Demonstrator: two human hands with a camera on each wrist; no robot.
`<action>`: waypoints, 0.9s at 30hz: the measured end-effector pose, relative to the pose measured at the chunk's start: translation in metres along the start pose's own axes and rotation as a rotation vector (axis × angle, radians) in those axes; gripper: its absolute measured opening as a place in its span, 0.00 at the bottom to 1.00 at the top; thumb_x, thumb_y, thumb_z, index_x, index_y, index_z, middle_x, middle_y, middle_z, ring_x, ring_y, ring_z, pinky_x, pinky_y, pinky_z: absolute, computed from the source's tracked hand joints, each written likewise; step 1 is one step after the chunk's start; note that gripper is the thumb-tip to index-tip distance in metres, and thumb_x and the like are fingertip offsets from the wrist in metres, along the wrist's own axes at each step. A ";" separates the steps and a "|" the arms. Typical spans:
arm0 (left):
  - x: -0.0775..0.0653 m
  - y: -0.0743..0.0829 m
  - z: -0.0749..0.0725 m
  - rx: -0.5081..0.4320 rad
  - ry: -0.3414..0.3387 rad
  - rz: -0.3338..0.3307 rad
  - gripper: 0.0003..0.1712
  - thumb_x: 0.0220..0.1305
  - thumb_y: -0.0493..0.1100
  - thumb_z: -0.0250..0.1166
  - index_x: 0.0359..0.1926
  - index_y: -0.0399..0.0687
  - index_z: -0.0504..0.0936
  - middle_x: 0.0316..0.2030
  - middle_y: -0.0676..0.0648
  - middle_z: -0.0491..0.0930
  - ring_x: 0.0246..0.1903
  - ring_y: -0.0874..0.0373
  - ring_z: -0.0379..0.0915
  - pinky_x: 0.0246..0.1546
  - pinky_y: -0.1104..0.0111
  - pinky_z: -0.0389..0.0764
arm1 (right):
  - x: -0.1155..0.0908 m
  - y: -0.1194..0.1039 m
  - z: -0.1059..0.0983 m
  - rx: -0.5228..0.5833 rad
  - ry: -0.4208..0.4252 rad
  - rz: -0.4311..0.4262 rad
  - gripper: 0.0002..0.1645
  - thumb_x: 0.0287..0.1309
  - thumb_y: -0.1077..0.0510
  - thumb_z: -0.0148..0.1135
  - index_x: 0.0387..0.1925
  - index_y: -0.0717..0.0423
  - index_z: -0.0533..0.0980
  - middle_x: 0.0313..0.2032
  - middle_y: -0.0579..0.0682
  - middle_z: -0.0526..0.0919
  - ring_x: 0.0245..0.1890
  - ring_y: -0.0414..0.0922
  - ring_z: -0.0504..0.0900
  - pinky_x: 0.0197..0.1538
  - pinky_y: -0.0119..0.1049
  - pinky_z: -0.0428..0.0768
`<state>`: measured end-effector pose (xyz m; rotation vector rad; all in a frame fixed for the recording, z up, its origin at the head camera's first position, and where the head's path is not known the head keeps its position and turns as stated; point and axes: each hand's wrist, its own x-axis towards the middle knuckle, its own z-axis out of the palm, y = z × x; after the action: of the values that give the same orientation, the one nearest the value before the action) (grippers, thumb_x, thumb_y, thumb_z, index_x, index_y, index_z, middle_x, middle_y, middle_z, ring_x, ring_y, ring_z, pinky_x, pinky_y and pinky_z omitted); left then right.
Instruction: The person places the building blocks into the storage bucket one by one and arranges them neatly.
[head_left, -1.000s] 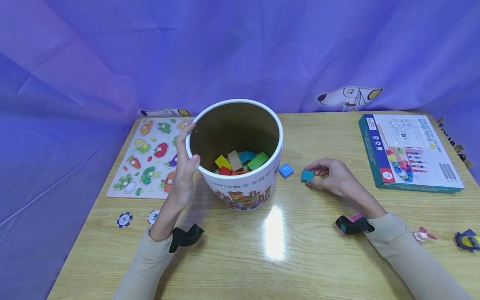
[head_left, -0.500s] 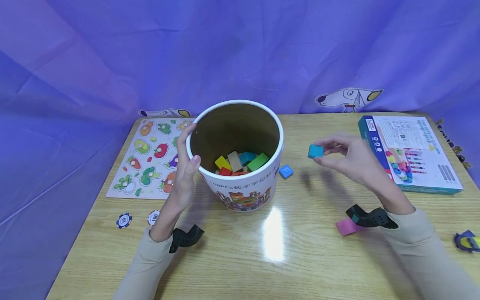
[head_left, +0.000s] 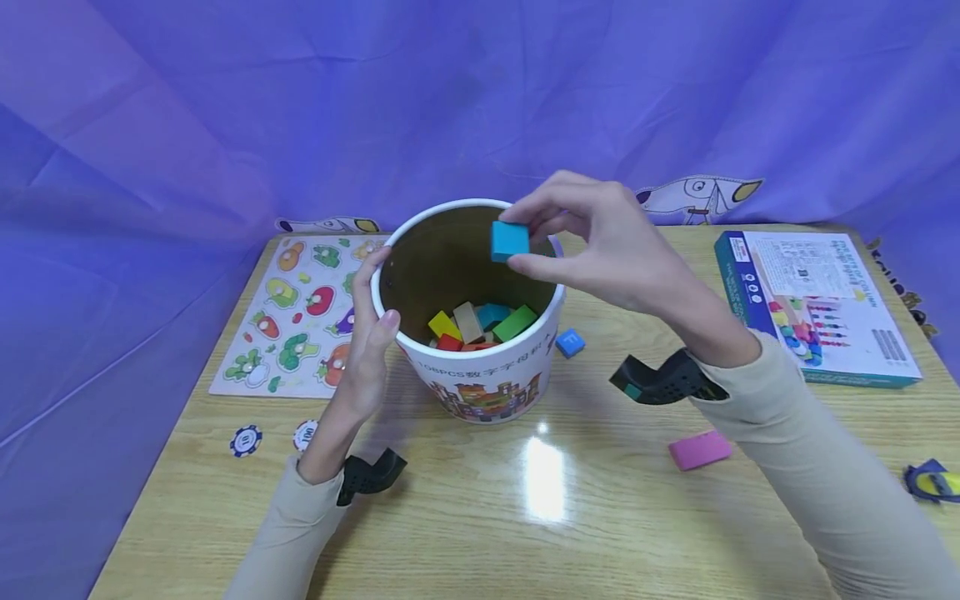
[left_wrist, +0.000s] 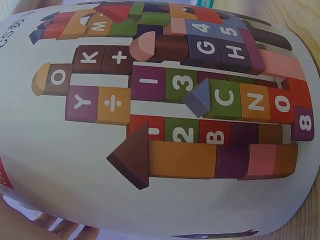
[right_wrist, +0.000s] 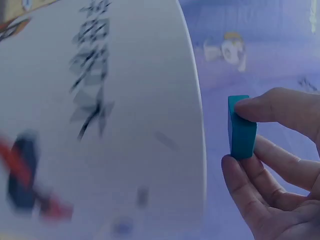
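Observation:
A white printed bucket (head_left: 495, 379) stands on the table with several coloured wooden blocks (head_left: 468, 323) at its bottom. My left hand (head_left: 366, 350) holds it from the left, thumb and fingertips at the rim. In the left wrist view, printed letter blocks cover the bucket wall (left_wrist: 170, 200), and a few fingers show at the lower left. Between thumb and fingers, my right hand (head_left: 600, 242) pinches a small teal block (head_left: 510, 241) over the right part of the opening. The right wrist view shows that teal block (right_wrist: 242, 127) seen edge-on, beyond the bucket's rim.
A blue letter tile (head_left: 570, 342) lies right of the bucket, and a pink block (head_left: 700, 450) nearer the front. Further right are a game box (head_left: 840, 317) and a blue-yellow toy (head_left: 930, 482). A vegetable puzzle board (head_left: 292, 333) and poker chips (head_left: 246, 441) lie left.
My right hand has lifted the teal block off the table and carried it left, over the bucket's opening. The pink block has come into full view. My left hand stays on the bucket.

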<state>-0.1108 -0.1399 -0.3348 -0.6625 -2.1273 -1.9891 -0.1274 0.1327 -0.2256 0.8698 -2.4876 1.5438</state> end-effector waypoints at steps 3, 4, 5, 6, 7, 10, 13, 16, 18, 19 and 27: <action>0.000 0.001 0.000 -0.007 -0.003 0.002 0.43 0.64 0.63 0.51 0.74 0.57 0.46 0.72 0.54 0.49 0.70 0.51 0.48 0.67 0.37 0.54 | 0.014 -0.006 0.011 0.031 -0.051 -0.011 0.19 0.50 0.64 0.72 0.47 0.57 0.82 0.43 0.49 0.78 0.40 0.41 0.84 0.55 0.38 0.78; 0.001 0.001 0.001 -0.012 -0.004 0.002 0.43 0.64 0.62 0.51 0.74 0.57 0.47 0.72 0.54 0.49 0.70 0.50 0.48 0.67 0.37 0.54 | 0.017 -0.007 0.015 0.042 -0.063 -0.008 0.19 0.50 0.63 0.72 0.47 0.57 0.82 0.43 0.50 0.78 0.40 0.42 0.85 0.55 0.38 0.79; 0.001 0.001 0.001 -0.013 -0.006 0.000 0.42 0.64 0.62 0.51 0.74 0.57 0.46 0.72 0.54 0.49 0.70 0.50 0.48 0.67 0.37 0.54 | 0.020 -0.007 0.018 0.048 -0.075 -0.003 0.19 0.50 0.63 0.72 0.47 0.57 0.82 0.43 0.51 0.78 0.41 0.43 0.85 0.54 0.38 0.80; 0.001 0.001 0.001 -0.013 -0.007 -0.004 0.42 0.64 0.62 0.51 0.74 0.58 0.46 0.72 0.54 0.49 0.70 0.50 0.48 0.67 0.37 0.55 | 0.022 -0.008 0.020 0.054 -0.085 0.006 0.19 0.50 0.63 0.72 0.46 0.57 0.82 0.44 0.52 0.78 0.41 0.43 0.86 0.52 0.38 0.81; 0.001 0.001 0.001 -0.012 -0.007 -0.008 0.42 0.64 0.62 0.51 0.74 0.58 0.46 0.72 0.54 0.49 0.70 0.51 0.48 0.67 0.37 0.55 | 0.023 -0.008 0.022 0.061 -0.093 0.017 0.19 0.50 0.63 0.72 0.46 0.58 0.82 0.43 0.52 0.78 0.41 0.44 0.86 0.52 0.37 0.81; 0.001 0.002 0.001 -0.003 -0.004 -0.019 0.42 0.64 0.62 0.51 0.74 0.58 0.46 0.72 0.55 0.48 0.70 0.51 0.47 0.67 0.37 0.54 | 0.026 -0.007 0.026 0.073 -0.115 0.027 0.20 0.49 0.63 0.73 0.47 0.59 0.82 0.43 0.53 0.78 0.42 0.44 0.86 0.51 0.34 0.82; 0.000 0.002 0.001 0.002 0.002 -0.019 0.43 0.63 0.63 0.51 0.74 0.58 0.46 0.72 0.55 0.48 0.70 0.51 0.47 0.67 0.38 0.55 | 0.026 -0.004 0.027 0.071 -0.128 0.003 0.21 0.49 0.64 0.73 0.47 0.60 0.81 0.43 0.53 0.78 0.43 0.43 0.85 0.51 0.32 0.82; 0.000 0.002 0.001 0.001 0.002 -0.004 0.44 0.63 0.65 0.51 0.74 0.58 0.47 0.72 0.54 0.49 0.70 0.51 0.48 0.68 0.39 0.54 | 0.023 0.000 0.023 0.090 -0.112 -0.041 0.20 0.51 0.64 0.72 0.48 0.59 0.81 0.44 0.52 0.79 0.44 0.42 0.83 0.53 0.33 0.81; 0.000 0.002 0.002 -0.004 0.002 0.005 0.43 0.63 0.65 0.51 0.73 0.58 0.47 0.72 0.53 0.49 0.70 0.50 0.48 0.68 0.39 0.54 | 0.017 0.003 0.016 0.147 -0.068 -0.061 0.19 0.52 0.66 0.70 0.48 0.61 0.81 0.46 0.54 0.79 0.45 0.44 0.82 0.54 0.34 0.80; 0.000 0.002 0.003 -0.005 0.002 0.011 0.43 0.63 0.64 0.51 0.73 0.58 0.48 0.72 0.53 0.50 0.70 0.49 0.48 0.67 0.39 0.54 | 0.013 0.007 0.011 0.188 -0.035 -0.064 0.18 0.53 0.67 0.69 0.48 0.61 0.81 0.46 0.54 0.79 0.46 0.46 0.81 0.54 0.34 0.80; 0.000 0.000 0.003 0.002 0.000 0.021 0.43 0.63 0.62 0.51 0.74 0.56 0.47 0.72 0.51 0.49 0.70 0.49 0.47 0.67 0.37 0.53 | -0.023 0.071 -0.027 0.313 0.181 0.083 0.15 0.58 0.67 0.65 0.48 0.63 0.80 0.46 0.50 0.82 0.46 0.45 0.82 0.50 0.27 0.80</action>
<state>-0.1104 -0.1371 -0.3346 -0.6807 -2.1136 -1.9756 -0.1503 0.1882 -0.2774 0.6302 -2.2183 1.9800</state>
